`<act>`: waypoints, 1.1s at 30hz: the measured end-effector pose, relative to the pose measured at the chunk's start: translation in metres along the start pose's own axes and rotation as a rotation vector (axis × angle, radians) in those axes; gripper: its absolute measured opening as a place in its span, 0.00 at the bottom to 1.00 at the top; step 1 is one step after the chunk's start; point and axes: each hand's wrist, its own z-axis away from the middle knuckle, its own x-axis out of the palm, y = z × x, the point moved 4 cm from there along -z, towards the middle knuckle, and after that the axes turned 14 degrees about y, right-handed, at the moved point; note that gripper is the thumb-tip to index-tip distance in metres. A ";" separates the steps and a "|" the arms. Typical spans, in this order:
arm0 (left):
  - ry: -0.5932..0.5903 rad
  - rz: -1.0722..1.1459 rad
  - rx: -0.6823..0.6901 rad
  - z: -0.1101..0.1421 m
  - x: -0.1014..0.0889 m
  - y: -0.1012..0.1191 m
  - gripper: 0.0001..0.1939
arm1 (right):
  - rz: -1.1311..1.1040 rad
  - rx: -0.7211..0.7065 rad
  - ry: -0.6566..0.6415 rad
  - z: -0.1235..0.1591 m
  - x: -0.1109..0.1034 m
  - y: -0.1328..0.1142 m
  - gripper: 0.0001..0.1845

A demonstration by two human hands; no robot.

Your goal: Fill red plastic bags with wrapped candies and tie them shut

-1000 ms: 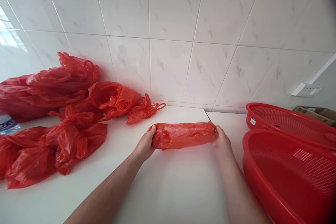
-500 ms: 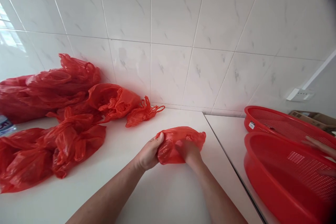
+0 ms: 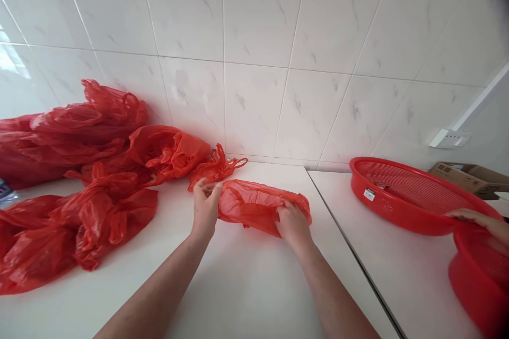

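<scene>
A translucent red plastic bag (image 3: 254,206) lies stretched sideways on the white table, its upper side gaping. My right hand (image 3: 293,225) grips the bag near its right end, fingers curled into the plastic. At the other end, my left hand (image 3: 204,209) has its thumb and fingers apart, right beside the bag's left edge; whether it touches the plastic I cannot tell. Behind my left hand a small crumpled red bag (image 3: 217,164) with thin loop handles rests on the table.
Knotted red bags (image 3: 111,206) and a larger red heap (image 3: 75,127) lie left, with part of a bottle (image 3: 6,193). At right stand two red plastic baskets (image 3: 397,209), a cardboard box (image 3: 465,176) and a co-worker's hand (image 3: 479,220). A tiled wall (image 3: 254,106) closes the back.
The bag has been spread wider. My left hand has let go and moved left and up. At right, the co-worker's near basket has shifted right and towards me, apart from the far one.
</scene>
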 end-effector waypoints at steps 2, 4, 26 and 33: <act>0.021 -0.149 0.415 0.011 -0.001 0.026 0.26 | 0.033 -0.032 -0.025 0.001 0.002 -0.003 0.20; -0.227 -0.328 0.879 0.036 0.014 0.046 0.14 | 0.016 -0.047 -0.045 0.003 0.003 -0.004 0.31; -0.919 -0.907 1.101 0.056 0.033 0.002 0.12 | -0.264 -0.058 0.297 -0.001 -0.017 0.017 0.08; -1.018 -0.760 1.432 0.090 0.008 0.007 0.13 | -0.069 -0.069 0.270 -0.003 -0.008 0.015 0.10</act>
